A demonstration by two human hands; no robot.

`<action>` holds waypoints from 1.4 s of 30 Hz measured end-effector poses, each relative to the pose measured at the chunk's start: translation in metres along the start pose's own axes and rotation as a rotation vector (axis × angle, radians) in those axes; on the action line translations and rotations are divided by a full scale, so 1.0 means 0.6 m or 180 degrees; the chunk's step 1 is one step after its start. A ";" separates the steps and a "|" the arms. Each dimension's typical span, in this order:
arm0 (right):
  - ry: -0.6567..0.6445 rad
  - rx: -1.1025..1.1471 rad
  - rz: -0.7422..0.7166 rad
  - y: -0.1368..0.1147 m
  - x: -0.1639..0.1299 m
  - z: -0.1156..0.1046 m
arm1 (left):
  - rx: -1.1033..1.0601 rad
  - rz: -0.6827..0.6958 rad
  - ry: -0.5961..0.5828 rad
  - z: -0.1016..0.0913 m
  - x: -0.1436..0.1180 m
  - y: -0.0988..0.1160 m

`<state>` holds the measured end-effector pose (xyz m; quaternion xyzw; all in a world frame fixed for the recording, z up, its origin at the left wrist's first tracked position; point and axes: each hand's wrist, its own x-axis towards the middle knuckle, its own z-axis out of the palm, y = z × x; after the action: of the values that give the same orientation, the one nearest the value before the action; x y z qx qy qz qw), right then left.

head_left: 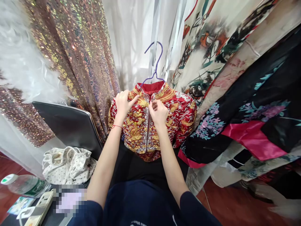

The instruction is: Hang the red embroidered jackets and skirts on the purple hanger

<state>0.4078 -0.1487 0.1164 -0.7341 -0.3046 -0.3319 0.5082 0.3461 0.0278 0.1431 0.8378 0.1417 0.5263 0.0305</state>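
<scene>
A red jacket (136, 125) with dense gold and silver embroidery and a stand-up collar sits upright before me. The purple hanger (156, 64) is inside its neck, hook upward. My left hand (123, 105) rests on the jacket's left-side shoulder, fingers laid over the cloth and thumb spread out toward the collar. Just below the collar, my right hand (159, 112) is closed in a pinch at the silver-trimmed front edge. Whether a small fastener is between those fingertips is hidden. Below the pinch, the two front edges run down side by side.
At left stand a black laptop (68, 125), a dotted white cloth pouch (68, 166), a plastic bottle (27, 185) and a power strip (39, 208). Sequined fabric (87, 56) hangs behind them. Black floral garments (254, 94) and a painted-pattern cloth (211, 40) hang on the right.
</scene>
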 end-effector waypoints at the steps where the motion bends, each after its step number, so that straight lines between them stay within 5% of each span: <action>1: -0.0048 0.0148 0.0143 -0.002 0.002 0.000 | 0.0006 0.0011 0.0013 0.000 0.000 0.000; 9: -0.0676 0.1417 0.1499 -0.021 0.015 0.009 | 0.0002 -0.0017 -0.0018 -0.001 -0.002 0.001; 16: -0.0601 0.0845 0.1273 -0.015 0.018 0.016 | 0.0046 -0.0069 -0.0042 -0.002 -0.003 0.006; 27: -0.0307 0.1100 0.1135 -0.007 -0.031 0.023 | -0.0315 -0.0210 -0.0153 -0.007 -0.010 0.016; 30: -0.0364 0.1313 0.1335 0.001 -0.065 0.022 | -0.0526 -0.0361 0.0268 -0.015 -0.034 0.050; 34: -0.0763 0.1367 0.1807 0.022 -0.122 0.024 | -0.0734 -0.0938 0.0775 -0.010 -0.127 0.106; 36: -0.1012 0.1295 0.1960 0.038 -0.151 0.024 | -0.0877 -0.1386 0.0544 0.005 -0.188 0.124; 42: -0.2172 0.1352 0.2549 0.112 -0.211 0.015 | -0.1840 -0.2353 -0.1127 0.060 -0.310 0.132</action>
<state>0.3871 -0.1740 -0.0232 -0.7396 -0.2096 0.2114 0.6037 0.3191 -0.0944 -0.0195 0.7654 0.2701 0.3478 0.4693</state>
